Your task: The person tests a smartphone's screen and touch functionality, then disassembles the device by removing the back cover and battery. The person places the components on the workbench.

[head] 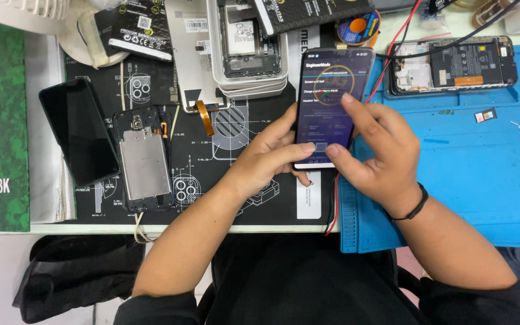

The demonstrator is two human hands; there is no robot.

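Lit phone screen (331, 102), black packages (138, 27) behind

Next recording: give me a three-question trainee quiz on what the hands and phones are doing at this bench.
1. True or false: the lit phone is held by the left hand while the right hand touches its screen.
2. Which mat lies under the opened phone at the top right? A) black mat B) blue mat C) green book
3. Fill in: the dark-screened phone at the left lies next to a phone frame with a bare ______ plate.

Key: 1 true; 2 B, the blue mat; 3 metal.
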